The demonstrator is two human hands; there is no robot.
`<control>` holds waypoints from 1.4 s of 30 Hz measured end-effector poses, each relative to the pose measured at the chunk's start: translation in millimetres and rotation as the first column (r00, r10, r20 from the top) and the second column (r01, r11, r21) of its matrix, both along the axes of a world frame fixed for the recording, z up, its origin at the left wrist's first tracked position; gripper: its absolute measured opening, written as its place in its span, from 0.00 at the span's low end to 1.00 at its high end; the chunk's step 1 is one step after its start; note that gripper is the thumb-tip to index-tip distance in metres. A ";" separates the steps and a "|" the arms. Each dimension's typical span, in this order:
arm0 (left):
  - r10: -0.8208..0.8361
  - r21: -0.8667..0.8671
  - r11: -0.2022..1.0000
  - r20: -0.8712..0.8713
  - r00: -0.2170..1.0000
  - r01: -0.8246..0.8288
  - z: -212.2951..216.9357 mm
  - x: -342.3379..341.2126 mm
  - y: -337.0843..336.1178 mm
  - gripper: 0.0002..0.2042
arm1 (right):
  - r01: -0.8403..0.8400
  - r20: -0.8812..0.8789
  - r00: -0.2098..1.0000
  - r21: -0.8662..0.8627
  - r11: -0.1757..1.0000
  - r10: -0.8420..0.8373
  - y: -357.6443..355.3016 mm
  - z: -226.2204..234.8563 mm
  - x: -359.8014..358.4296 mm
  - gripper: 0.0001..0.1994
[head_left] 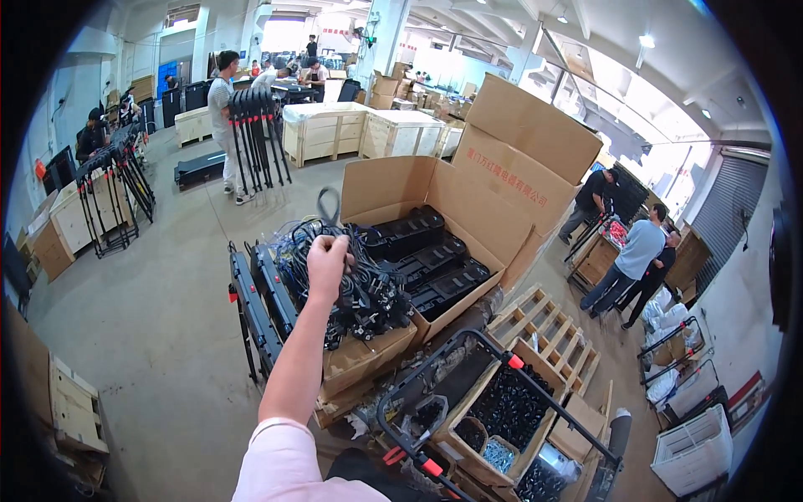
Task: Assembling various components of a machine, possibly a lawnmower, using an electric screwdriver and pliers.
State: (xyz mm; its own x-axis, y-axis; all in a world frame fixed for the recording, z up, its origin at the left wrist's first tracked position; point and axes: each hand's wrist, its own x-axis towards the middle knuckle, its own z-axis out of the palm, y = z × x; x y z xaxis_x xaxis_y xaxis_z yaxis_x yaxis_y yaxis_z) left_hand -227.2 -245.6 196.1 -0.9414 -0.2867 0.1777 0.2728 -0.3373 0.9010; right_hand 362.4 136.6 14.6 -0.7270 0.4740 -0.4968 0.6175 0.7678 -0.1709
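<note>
Grey floor is the largest thing, and it stretches wide on the left of the arm, up to a wooden crate near the lower left edge. Ahead of the person, one big carton stands with its flaps raised; the tallest flap makes a high wall on the far right side, while black units lie in rows inside. Against the near left side of this carton is a lower box, heaped with dark cables and plugs, and long panels stand close on its left. To the right, a bent black frame with red grips crosses over a parts box, so the room there is narrow; a slatted pallet lies just beyond.

From the lower edge comes a pink sleeve, and its bare forearm reaches over the near left part of the heap. The left hand is closed, with fingers bent around a cable, whose loop stands up above the fist. The remaining cables are below and to the right of this hand. The right hand is out of view, so I cannot tell its state.
</note>
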 end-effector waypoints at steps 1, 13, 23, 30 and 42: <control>-0.003 0.083 0.996 0.131 0.991 -0.008 -1.6 -17.3 9.8 0.11 | 0.028 0.000 1.000 -0.024 0.999 -0.028 -4.3 5.3 2.5 0.26; -0.159 -0.115 0.987 -0.519 0.840 0.116 165.1 3.3 44.1 0.08 | -0.018 0.027 0.999 -0.069 0.997 0.020 0.7 -6.7 -6.9 0.22; -0.639 -0.058 0.760 -0.252 0.727 0.648 54.9 79.6 95.2 0.34 | -0.018 -0.410 0.903 -0.328 0.944 -0.125 -47.4 45.2 -48.6 0.17; -0.953 0.121 0.257 -0.135 0.272 0.959 -29.5 195.7 124.7 0.41 | 0.046 -0.516 0.635 -0.718 0.694 -0.575 -51.4 147.0 -162.9 0.20; -0.954 0.325 0.113 0.298 0.011 0.939 -129.8 320.7 147.5 0.16 | -0.060 -0.455 0.461 -0.873 0.485 -0.762 -59.7 116.4 -201.8 0.17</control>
State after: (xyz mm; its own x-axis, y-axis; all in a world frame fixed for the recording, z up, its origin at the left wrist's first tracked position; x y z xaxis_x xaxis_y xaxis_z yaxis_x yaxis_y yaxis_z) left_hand 93.6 -98.0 66.3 -0.3411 0.9153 -0.2144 -0.6236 -0.0497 0.7802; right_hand 160.6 76.9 130.9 -0.8035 0.5702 -0.1710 0.0871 -0.1716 -0.9813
